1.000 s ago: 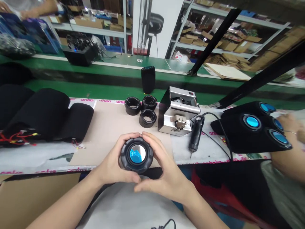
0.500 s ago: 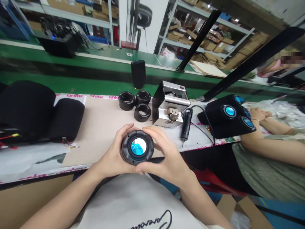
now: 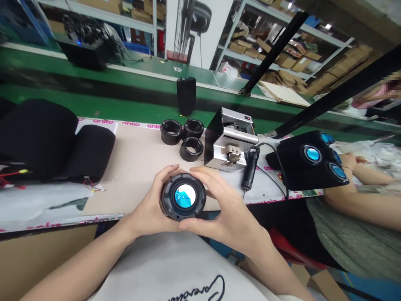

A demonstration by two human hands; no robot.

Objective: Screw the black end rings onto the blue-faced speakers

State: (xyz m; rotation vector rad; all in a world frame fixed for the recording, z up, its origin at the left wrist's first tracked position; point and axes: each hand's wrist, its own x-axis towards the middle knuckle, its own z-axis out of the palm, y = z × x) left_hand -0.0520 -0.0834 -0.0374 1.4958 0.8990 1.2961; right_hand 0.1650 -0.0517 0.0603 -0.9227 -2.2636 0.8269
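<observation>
Between my two hands, close to my body, is a round black speaker (image 3: 169, 196) whose mirror-like blue disc faces up. My left hand (image 3: 150, 205) is wrapped round its left side. My right hand (image 3: 222, 205) grips it from the right, fingers on the far rim and thumb on the near rim. What lies under the speaker is hidden. Just beyond my hands, several black rings (image 3: 191, 149) stand in a cluster on the brown board (image 3: 134, 154). Right of them is a metal screw feeder machine (image 3: 230, 140), with a black electric screwdriver (image 3: 250, 169) beside it.
Black fabric-covered speaker bodies (image 3: 94, 152) with loose wires lie at the left. Another dark cylinder (image 3: 186, 96) stands on the green conveyor (image 3: 140, 104). At the right, black speakers with blue ends (image 3: 291, 163) sit by a co-worker's arm (image 3: 354, 196). A black post (image 3: 332, 92) slants overhead.
The view has shifted slightly, so the bench things sit a little further right. Both hands keep their hold on the speaker; my right thumb has moved slightly along its near rim.
</observation>
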